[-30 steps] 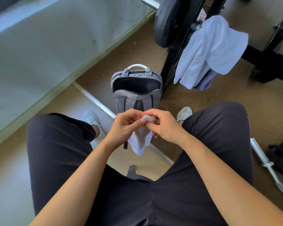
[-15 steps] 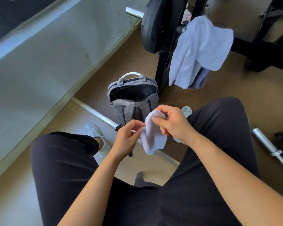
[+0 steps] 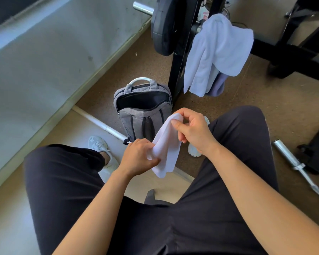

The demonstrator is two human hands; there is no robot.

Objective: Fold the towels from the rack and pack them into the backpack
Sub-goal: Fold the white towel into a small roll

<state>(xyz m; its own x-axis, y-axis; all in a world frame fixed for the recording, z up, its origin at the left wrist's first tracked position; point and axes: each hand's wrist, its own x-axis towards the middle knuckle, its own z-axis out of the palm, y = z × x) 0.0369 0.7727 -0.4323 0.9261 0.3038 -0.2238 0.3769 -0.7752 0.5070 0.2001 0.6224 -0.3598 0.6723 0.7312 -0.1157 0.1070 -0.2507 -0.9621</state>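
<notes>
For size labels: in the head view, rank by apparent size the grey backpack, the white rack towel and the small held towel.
1. white rack towel, largest, though only narrowly.
2. grey backpack, a close second.
3. small held towel, clearly smallest, even though it is nearest the camera.

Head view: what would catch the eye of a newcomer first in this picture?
First, the small towel at the centre, pinched at its top by the right hand and gripped lower down by the left hand. Behind it a grey backpack stands open on the floor, and a larger white towel hangs on the black rack at upper right.
</notes>
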